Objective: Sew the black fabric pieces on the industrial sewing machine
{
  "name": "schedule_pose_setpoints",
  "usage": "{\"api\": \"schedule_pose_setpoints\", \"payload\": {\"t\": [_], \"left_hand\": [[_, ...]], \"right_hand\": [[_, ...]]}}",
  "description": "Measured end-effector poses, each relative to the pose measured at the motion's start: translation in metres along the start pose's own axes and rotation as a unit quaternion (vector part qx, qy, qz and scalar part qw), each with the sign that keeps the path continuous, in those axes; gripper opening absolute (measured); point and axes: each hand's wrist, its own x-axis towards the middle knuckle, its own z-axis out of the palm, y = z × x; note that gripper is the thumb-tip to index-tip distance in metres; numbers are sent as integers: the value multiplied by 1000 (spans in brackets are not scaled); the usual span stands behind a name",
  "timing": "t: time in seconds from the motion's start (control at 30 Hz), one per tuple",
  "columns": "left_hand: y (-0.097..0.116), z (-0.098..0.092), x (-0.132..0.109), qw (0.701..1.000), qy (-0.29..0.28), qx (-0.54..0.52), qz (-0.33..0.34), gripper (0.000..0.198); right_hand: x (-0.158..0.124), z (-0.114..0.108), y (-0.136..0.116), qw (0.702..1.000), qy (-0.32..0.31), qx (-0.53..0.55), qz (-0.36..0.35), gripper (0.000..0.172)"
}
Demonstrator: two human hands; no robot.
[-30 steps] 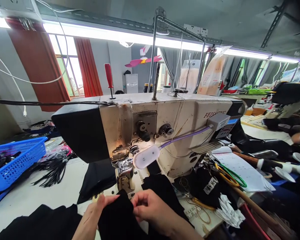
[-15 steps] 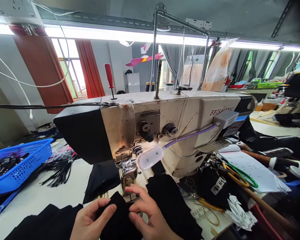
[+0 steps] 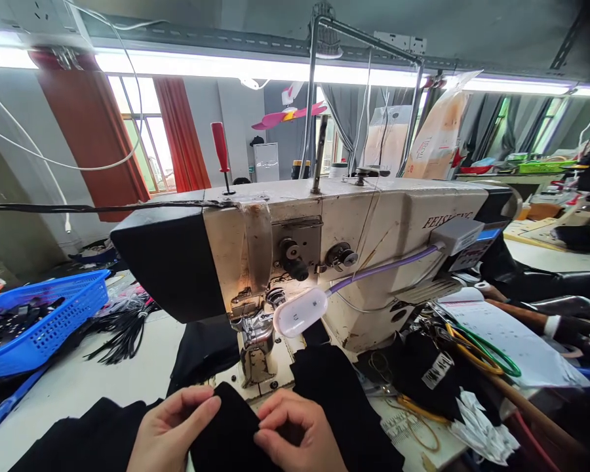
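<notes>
A piece of black fabric (image 3: 229,426) lies on the sewing machine's bed just in front of the presser foot (image 3: 255,341). My left hand (image 3: 170,429) pinches its left edge with thumb and fingers. My right hand (image 3: 297,436) pinches its right edge, fingers curled over the cloth. The worn cream sewing machine (image 3: 334,242) rises directly behind both hands, with a small white lamp (image 3: 299,311) on a purple stalk beside the needle.
More black cloth (image 3: 344,406) lies right of my hands and at the lower left (image 3: 78,442). A blue basket (image 3: 44,321) of black parts and a bundle of black straps (image 3: 122,331) sit left. Scissors with green and yellow handles (image 3: 482,351), paper and scraps clutter the right.
Both hands and the black piece have drawn back toward me from the presser foot. My right fingers, raised half a second ago, have curled down onto the cloth. The view has drifted slightly.
</notes>
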Motion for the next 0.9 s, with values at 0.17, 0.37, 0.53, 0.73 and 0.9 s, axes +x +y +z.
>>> {"api": "schedule_pose_setpoints", "payload": {"t": [0.17,0.37,0.53,0.73,0.9], "left_hand": [[5,7,2,999,7,-43,-32,41],[-7,5,11,1000,15,-12,-11,39],[-12,7,17,999,29,16,26,39],[-10,18,20,995,67,53,61,41],[-10,25,29,989,67,102,82,42]], "right_hand": [[-4,5,1,998,63,-1,6,11],[-3,12,5,997,70,14,35,9],[-1,17,4,993,104,27,51,11],[5,18,9,990,127,24,59,12],[10,19,19,988,137,51,54,14]]}}
